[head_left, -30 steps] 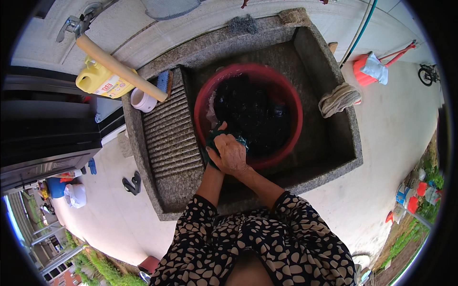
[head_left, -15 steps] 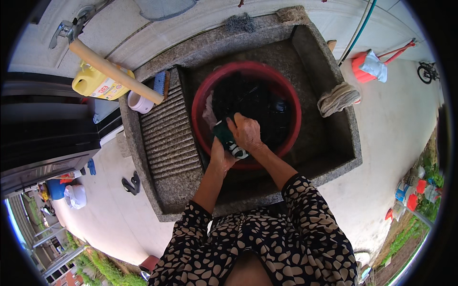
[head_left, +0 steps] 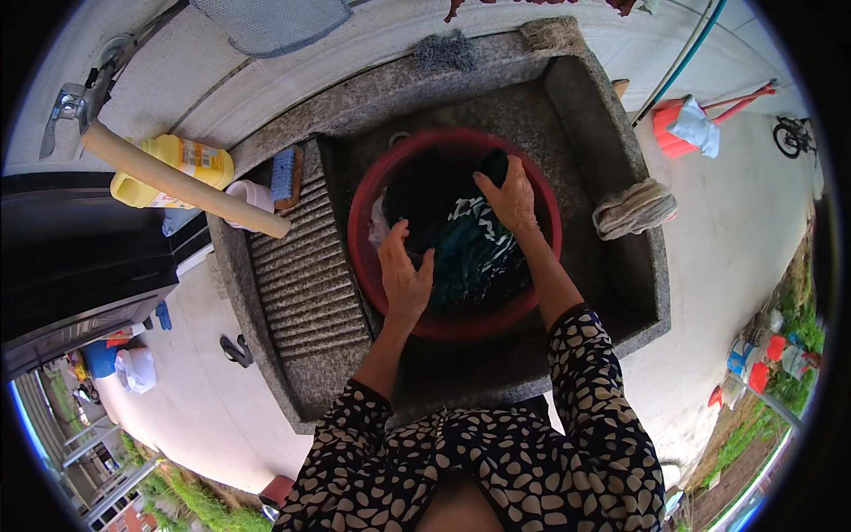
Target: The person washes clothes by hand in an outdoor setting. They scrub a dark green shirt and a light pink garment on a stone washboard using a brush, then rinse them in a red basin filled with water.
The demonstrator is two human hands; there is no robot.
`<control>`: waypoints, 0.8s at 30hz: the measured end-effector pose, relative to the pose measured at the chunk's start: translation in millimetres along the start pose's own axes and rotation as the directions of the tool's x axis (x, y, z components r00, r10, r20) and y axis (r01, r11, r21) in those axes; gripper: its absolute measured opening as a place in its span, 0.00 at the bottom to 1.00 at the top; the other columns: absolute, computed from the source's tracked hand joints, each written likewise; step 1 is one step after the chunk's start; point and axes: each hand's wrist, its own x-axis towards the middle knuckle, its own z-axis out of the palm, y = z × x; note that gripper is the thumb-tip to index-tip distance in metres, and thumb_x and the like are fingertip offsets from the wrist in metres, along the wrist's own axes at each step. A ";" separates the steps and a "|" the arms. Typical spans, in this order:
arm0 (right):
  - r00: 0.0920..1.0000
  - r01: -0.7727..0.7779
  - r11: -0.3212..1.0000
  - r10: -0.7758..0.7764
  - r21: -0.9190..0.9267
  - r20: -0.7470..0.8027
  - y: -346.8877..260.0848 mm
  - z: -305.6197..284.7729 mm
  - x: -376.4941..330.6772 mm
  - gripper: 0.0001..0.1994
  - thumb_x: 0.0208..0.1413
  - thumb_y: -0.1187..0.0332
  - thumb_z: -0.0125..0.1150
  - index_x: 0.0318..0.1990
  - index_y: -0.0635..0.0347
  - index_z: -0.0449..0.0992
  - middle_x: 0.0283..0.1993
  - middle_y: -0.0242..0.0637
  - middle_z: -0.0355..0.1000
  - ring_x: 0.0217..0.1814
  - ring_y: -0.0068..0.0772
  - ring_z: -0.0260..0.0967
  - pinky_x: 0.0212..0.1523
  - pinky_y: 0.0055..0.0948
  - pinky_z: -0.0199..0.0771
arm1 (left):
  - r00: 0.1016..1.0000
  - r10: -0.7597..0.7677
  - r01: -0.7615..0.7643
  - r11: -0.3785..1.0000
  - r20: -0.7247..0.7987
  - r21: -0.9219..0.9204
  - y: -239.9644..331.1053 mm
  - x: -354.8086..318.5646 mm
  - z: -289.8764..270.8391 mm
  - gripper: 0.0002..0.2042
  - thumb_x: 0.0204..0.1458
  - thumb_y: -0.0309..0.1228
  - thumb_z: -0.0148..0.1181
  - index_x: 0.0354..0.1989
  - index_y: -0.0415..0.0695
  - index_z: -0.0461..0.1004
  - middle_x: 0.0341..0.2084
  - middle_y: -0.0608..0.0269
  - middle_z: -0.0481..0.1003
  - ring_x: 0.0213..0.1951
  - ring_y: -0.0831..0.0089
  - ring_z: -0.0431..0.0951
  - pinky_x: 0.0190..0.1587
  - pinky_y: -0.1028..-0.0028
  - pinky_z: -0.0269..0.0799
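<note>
Beneath everything, a pale floor, and on it a grey stone sink with thick, rough walls. Nearest, black sleeves with cream spots, pushed up off both forearms. Inside the sink, just right of the ribbed part, a round red basin, its outline slightly blurred. Filling most of the basin, wet dark green laundry with white marks, darker toward the far side. Left of the basin, a slanted stone washboard, bare along its ridges. At far left, a beige tube sloping down from a metal tap toward the washboard's far end, in front of a yellow jug.

Over the right far part of the basin, the right hand, thumb and fingers closed around a dark bunch of cloth. Over the left near part, the left hand, fingers spread and thumb apart, near the laundry; hard to tell whether touching it. Draped over the sink's right wall, a greyish rag. On the far rim, a tan scrubber to the right and a grey scourer to its left. By the washboard's far end, a blue-bristled brush beside a white cup, partly behind the tube.
</note>
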 end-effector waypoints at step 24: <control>0.634 0.032 0.986 -0.148 0.165 0.759 -55.1 -84.9 -29.3 0.26 0.42 0.66 0.68 0.52 0.61 0.71 0.50 0.42 0.71 0.54 0.37 0.67 0.56 0.31 0.65 | 0.818 0.075 0.259 0.838 0.571 -0.480 18.9 53.0 -22.2 0.15 0.38 0.20 0.64 0.36 0.42 0.69 0.30 0.67 0.73 0.37 0.78 0.74 0.45 0.76 0.70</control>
